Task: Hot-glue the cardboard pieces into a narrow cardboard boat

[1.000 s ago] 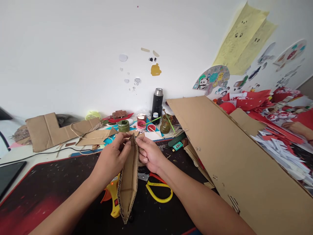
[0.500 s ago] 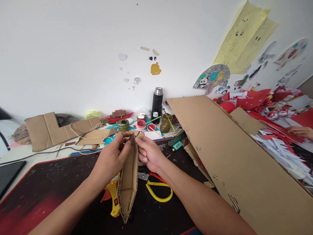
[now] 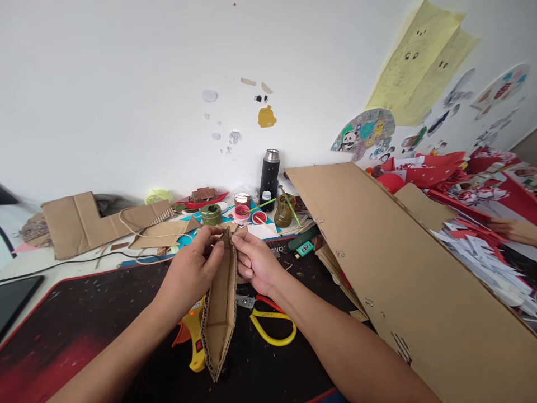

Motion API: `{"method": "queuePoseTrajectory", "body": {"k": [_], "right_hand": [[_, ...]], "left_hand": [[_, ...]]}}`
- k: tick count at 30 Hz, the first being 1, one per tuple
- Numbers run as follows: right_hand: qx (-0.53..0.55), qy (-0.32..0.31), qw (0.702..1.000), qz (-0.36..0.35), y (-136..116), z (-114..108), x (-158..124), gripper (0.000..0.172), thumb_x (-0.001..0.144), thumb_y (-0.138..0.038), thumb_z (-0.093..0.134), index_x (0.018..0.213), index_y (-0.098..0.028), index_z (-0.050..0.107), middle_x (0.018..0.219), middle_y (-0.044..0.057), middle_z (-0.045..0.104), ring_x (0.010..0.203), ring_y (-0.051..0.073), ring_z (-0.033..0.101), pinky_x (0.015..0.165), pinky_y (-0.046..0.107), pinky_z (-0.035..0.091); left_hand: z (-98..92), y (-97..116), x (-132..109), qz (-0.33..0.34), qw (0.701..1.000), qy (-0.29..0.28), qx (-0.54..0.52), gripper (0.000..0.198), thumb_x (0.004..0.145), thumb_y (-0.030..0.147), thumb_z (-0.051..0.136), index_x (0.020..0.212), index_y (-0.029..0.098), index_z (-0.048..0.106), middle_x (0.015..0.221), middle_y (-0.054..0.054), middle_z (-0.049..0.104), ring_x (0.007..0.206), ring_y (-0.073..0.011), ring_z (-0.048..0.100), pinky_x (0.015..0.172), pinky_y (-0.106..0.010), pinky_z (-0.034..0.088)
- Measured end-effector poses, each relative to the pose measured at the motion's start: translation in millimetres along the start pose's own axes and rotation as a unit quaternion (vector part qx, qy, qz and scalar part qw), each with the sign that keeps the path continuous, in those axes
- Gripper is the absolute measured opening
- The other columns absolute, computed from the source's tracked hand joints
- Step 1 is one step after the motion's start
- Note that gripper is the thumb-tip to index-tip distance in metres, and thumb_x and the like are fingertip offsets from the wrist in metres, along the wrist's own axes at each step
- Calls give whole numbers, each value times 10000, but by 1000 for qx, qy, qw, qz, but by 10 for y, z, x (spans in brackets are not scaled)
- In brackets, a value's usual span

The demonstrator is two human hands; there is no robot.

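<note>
A narrow, boat-shaped cardboard piece (image 3: 218, 313) with pointed ends and raised sides stands out over the dark mat. My left hand (image 3: 195, 263) pinches its far end from the left, fingers closed on the edge. From the right, my right hand (image 3: 255, 260) grips the same far tip with thumb and curled fingers. Partly behind the cardboard on the left lies a yellow glue gun (image 3: 196, 341) with an orange light showing. Scissors with red and yellow handles (image 3: 274, 330) rest to the right of it, their blades partly hidden.
A large cardboard sheet (image 3: 403, 268) slants across the right side. Paint jars (image 3: 211, 214), a black flask (image 3: 269, 179) and cut cardboard (image 3: 75, 224) line the back. A tablet-like device (image 3: 19, 302) lies at left. At far right, another person's hand (image 3: 514, 229) is near red and white paper.
At far right, the other person's hand and the red paper beside it have shifted slightly. My hands keep their hold on the cardboard piece.
</note>
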State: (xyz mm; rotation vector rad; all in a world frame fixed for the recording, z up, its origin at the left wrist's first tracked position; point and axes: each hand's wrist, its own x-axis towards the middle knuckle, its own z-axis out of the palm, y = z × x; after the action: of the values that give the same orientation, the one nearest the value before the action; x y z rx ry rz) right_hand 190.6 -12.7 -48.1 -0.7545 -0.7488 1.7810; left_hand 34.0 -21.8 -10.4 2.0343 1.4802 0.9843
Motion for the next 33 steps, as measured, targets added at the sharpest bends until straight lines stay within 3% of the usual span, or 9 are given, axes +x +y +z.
{"method": "queuePoseTrajectory", "body": {"k": [33], "right_hand": [[-2, 1, 1000, -4, 10, 3, 1, 484, 718, -497, 916, 868, -220, 549, 449, -154, 374, 388, 43, 174, 367, 204, 99]], "left_hand": [[22, -59, 6, -2, 1000, -3, -20, 311, 983, 485, 466, 1140, 254, 605, 1141, -103, 831, 1053, -301, 785, 846, -386, 597]]}}
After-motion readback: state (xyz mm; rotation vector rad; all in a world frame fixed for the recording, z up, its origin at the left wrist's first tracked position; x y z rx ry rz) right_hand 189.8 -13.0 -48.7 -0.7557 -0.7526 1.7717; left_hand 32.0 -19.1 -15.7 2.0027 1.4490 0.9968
